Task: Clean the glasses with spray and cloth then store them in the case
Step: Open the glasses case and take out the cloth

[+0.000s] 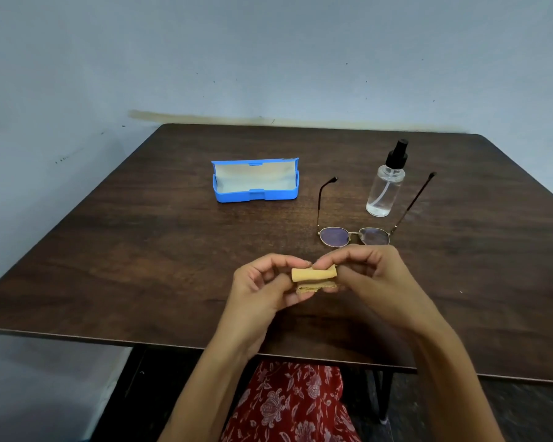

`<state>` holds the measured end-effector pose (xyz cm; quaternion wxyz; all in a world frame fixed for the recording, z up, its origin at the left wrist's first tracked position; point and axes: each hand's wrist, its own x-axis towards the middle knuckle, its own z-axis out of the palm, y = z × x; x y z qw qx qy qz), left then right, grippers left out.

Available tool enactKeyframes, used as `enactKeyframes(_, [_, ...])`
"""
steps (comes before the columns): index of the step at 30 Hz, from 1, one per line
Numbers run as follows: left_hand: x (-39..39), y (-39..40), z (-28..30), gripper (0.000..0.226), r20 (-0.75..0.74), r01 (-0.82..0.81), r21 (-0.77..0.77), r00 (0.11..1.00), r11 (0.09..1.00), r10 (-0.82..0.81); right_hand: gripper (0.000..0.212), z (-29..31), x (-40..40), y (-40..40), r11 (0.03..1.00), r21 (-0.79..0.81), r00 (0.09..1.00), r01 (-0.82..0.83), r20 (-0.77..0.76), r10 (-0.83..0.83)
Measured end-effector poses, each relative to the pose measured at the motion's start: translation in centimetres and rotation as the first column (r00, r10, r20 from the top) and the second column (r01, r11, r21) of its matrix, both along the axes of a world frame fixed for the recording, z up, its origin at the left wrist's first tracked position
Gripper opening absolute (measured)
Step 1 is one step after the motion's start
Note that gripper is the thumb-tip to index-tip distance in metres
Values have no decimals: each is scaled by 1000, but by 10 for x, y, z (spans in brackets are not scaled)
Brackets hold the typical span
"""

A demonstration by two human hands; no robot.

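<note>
Dark wood-grain table [141, 250], matte, with rounded far corners, set against a pale blue-grey wall [268, 59] flecked with small dark marks. Near the front edge, both hands raised just above the surface, curled toward each other around a small tan cloth [313, 275]: soft fabric, upper part rolled into a short tube, lower part folded flat in layers with a ragged-looking edge. Left hand [262, 282] pinching the cloth's left end between thumb and bent fingers; right hand [371, 275] gripping the right end, fingertips curled over the roll. Just beyond the hands, flat on the table, the glasses [354, 236]: thin gold-toned metal frame, rounded lenses with a purplish tint, both slim temples spread open and pointing away, dark tips at the ends. Between those temples, upright, a spray bottle [385, 189]: clear cylindrical plastic, black pump nozzle, thin tube visible inside, clear liquid low in the base. Further left and well apart from the glasses, the case [254, 181]: bright blue hard plastic, rectangular with rounded corners, lid hinged open and standing up, pale smooth lining inside. Below the table edge, red fabric with a pale floral print [288, 406].
</note>
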<state>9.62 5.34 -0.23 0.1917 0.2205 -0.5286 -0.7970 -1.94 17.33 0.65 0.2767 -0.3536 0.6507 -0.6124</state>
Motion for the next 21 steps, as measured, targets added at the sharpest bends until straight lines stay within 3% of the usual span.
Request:
enactKeyframes(4, [-2, -1, 2, 32, 6, -1, 124, 1000, 992, 1, 16, 3, 3, -1, 999, 29, 994, 39, 102, -42])
enactKeyframes(7, [-4, 2, 0, 28, 44, -20, 84, 999, 996, 17, 33, -2, 2, 1, 998, 28, 983, 51, 174, -56])
enactKeyframes(10, [-3, 4, -7, 13, 89, -52, -16, 995, 999, 53, 5, -8, 1, 2, 995, 55, 995, 82, 54, -85])
enactKeyframes(12, [-2, 2, -14, 12, 150, -49, -180, 986, 982, 77, 11, -14, -1, 5, 988, 113, 993, 109, -65, -102])
enactKeyframes(15, [-1, 2, -19, 15, 192, -9, -540, 972, 841, 134, 16, -20, -2, 4, 974, 175, 977, 145, -184, -112])
enactKeyframes(18, [-2, 6, -23, 17, 159, 6, -740, 973, 673, 166, 18, -25, 1, 2, 958, 213, 951, 191, -283, -126])
enactKeyframes(21, [-3, 8, -26, 22, 197, 91, -906, 955, 412, 222, 19, -26, 3, -1, 936, 271, 926, 223, -359, -116])
